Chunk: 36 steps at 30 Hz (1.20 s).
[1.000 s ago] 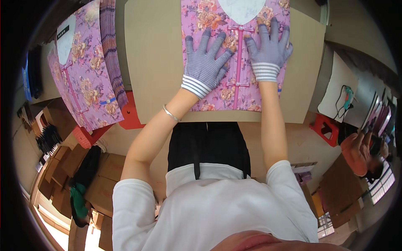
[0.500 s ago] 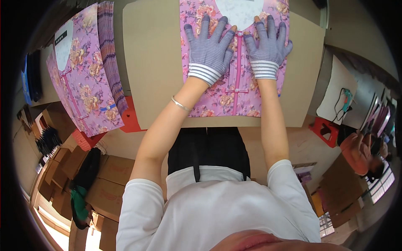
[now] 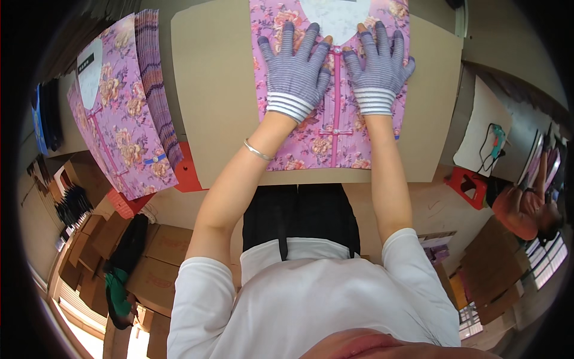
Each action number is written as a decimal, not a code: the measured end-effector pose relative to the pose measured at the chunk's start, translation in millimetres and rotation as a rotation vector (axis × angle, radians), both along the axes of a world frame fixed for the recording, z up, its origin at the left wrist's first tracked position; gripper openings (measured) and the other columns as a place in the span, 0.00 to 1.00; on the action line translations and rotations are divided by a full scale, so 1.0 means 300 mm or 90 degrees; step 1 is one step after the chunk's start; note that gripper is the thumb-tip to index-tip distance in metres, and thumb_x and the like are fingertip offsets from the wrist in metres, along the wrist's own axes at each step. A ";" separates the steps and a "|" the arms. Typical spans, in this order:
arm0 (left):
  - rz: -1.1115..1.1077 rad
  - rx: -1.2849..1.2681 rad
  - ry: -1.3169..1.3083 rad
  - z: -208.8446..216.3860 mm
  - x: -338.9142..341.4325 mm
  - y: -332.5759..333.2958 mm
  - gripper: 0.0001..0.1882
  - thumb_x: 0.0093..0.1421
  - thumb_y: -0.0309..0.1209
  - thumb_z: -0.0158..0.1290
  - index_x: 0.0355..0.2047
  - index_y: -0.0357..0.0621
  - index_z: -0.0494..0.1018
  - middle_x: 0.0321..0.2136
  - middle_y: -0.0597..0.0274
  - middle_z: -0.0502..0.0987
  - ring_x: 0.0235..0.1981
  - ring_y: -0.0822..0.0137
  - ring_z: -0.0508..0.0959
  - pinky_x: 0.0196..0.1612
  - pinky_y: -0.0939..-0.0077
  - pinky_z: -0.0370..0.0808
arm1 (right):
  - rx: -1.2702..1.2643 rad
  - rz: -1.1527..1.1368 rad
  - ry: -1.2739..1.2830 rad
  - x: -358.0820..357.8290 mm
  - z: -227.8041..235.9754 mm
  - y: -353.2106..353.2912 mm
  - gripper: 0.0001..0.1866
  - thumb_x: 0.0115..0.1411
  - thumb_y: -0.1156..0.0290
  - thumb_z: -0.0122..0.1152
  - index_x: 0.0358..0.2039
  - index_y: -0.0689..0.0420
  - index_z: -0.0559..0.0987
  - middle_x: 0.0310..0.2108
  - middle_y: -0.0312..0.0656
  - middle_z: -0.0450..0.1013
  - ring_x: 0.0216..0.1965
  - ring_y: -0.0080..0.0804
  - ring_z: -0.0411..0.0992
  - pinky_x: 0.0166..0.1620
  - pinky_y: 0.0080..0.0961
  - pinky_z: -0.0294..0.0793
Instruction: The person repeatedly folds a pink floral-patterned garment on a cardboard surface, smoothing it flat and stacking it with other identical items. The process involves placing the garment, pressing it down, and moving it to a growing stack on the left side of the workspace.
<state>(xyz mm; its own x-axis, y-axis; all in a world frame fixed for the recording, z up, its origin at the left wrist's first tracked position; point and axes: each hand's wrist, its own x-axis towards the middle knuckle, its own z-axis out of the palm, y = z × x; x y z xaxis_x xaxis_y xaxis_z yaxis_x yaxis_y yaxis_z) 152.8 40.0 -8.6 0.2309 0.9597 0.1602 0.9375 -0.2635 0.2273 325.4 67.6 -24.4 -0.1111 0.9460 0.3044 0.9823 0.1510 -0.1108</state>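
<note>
Leftmost I see stacked purple floral panels (image 3: pixel 127 128). Next, the left hand (image 3: pixel 294 75) — gloved, palm down, fingers spread wide — rests on a pink-trimmed floral panel (image 3: pixel 317 145) atop a tan board (image 3: pixel 209 78). The right hand (image 3: pixel 375 75), likewise splayed, lies on it too. Farther right I see a teal corded tool (image 3: pixel 496 140).

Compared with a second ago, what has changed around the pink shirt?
The left hand slid up the shirt, away from the body, and straightened; the right hand slid up less. Nothing was picked up or let go: both lie flat, fingers spread. The co-worker at right shifted posture. The board and the shirt stack beside it stayed put.
</note>
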 end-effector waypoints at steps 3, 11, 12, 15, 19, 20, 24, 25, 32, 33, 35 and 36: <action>-0.005 -0.005 -0.022 0.001 -0.002 -0.001 0.28 0.59 0.43 0.50 0.61 0.58 0.68 0.66 0.64 0.61 0.67 0.40 0.57 0.62 0.20 0.44 | -0.011 -0.003 -0.004 0.004 0.000 -0.002 0.30 0.56 0.43 0.59 0.57 0.40 0.76 0.64 0.36 0.65 0.68 0.48 0.53 0.59 0.74 0.46; -0.112 0.011 -0.070 -0.001 -0.018 -0.019 0.23 0.58 0.40 0.51 0.54 0.53 0.74 0.62 0.70 0.68 0.69 0.48 0.57 0.63 0.21 0.37 | -0.008 -0.016 -0.042 -0.011 0.002 0.009 0.30 0.56 0.44 0.60 0.58 0.38 0.74 0.64 0.35 0.64 0.67 0.47 0.56 0.58 0.71 0.50; -0.111 0.014 -0.073 -0.001 -0.016 -0.015 0.23 0.57 0.39 0.52 0.53 0.53 0.74 0.62 0.71 0.68 0.68 0.49 0.58 0.63 0.21 0.38 | -0.012 -0.010 -0.044 -0.005 0.003 0.012 0.30 0.56 0.44 0.59 0.59 0.38 0.74 0.65 0.35 0.64 0.67 0.46 0.56 0.58 0.72 0.49; -0.107 0.023 -0.075 -0.004 -0.013 -0.015 0.22 0.55 0.37 0.54 0.52 0.54 0.75 0.61 0.72 0.70 0.66 0.53 0.62 0.62 0.20 0.43 | -0.043 0.033 -0.020 0.020 0.001 -0.028 0.31 0.59 0.45 0.57 0.61 0.41 0.71 0.66 0.37 0.62 0.68 0.45 0.56 0.61 0.69 0.47; -0.110 0.007 -0.081 0.008 -0.016 0.004 0.22 0.55 0.36 0.54 0.51 0.55 0.75 0.60 0.72 0.71 0.65 0.54 0.64 0.62 0.20 0.44 | -0.262 0.354 -0.055 0.152 0.136 -0.257 0.31 0.56 0.54 0.59 0.61 0.45 0.71 0.65 0.38 0.62 0.67 0.40 0.57 0.64 0.58 0.54; -0.109 0.008 -0.096 0.009 -0.011 0.007 0.22 0.55 0.35 0.54 0.52 0.55 0.75 0.60 0.72 0.71 0.65 0.54 0.64 0.62 0.20 0.44 | -0.255 0.371 -0.026 0.187 0.138 -0.305 0.31 0.56 0.54 0.59 0.61 0.45 0.71 0.66 0.38 0.62 0.67 0.40 0.58 0.64 0.59 0.54; -0.108 -0.002 -0.123 -0.007 0.000 -0.014 0.23 0.53 0.34 0.53 0.52 0.55 0.75 0.60 0.73 0.71 0.65 0.52 0.64 0.62 0.21 0.43 | -0.207 0.431 -0.023 0.223 0.101 -0.253 0.28 0.55 0.59 0.60 0.58 0.46 0.73 0.64 0.36 0.64 0.65 0.36 0.61 0.63 0.58 0.58; -0.108 -0.007 -0.115 0.003 0.000 -0.014 0.23 0.53 0.33 0.52 0.52 0.55 0.75 0.60 0.73 0.71 0.65 0.52 0.64 0.62 0.21 0.43 | -0.169 0.430 -0.047 0.215 0.080 -0.151 0.27 0.55 0.59 0.60 0.57 0.46 0.74 0.64 0.36 0.64 0.65 0.35 0.61 0.62 0.56 0.59; -0.125 -0.002 -0.106 -0.010 -0.008 0.001 0.24 0.53 0.32 0.51 0.53 0.56 0.75 0.60 0.71 0.71 0.64 0.52 0.65 0.62 0.21 0.42 | 0.199 0.425 -0.019 0.179 0.004 0.641 0.27 0.61 0.57 0.52 0.57 0.57 0.72 0.58 0.49 0.70 0.61 0.44 0.66 0.65 0.56 0.56; -0.119 0.009 -0.100 -0.010 -0.006 -0.001 0.25 0.53 0.32 0.51 0.54 0.55 0.75 0.60 0.69 0.71 0.65 0.52 0.65 0.62 0.23 0.43 | 0.209 0.463 -0.029 0.171 0.006 0.644 0.26 0.61 0.57 0.51 0.57 0.57 0.72 0.57 0.49 0.70 0.61 0.44 0.66 0.65 0.55 0.56; -0.122 0.030 -0.101 -0.025 -0.017 0.003 0.26 0.53 0.31 0.51 0.54 0.55 0.74 0.60 0.69 0.71 0.65 0.51 0.65 0.63 0.26 0.44 | 0.186 0.428 0.013 0.177 -0.002 0.564 0.26 0.61 0.57 0.51 0.56 0.57 0.71 0.56 0.49 0.71 0.61 0.44 0.66 0.65 0.54 0.56; -0.126 0.043 -0.106 -0.026 -0.016 -0.004 0.26 0.53 0.31 0.51 0.55 0.55 0.74 0.60 0.69 0.71 0.65 0.51 0.65 0.63 0.27 0.45 | 0.175 0.408 0.028 0.190 0.005 0.520 0.26 0.61 0.57 0.51 0.56 0.57 0.71 0.56 0.49 0.71 0.61 0.44 0.66 0.65 0.54 0.56</action>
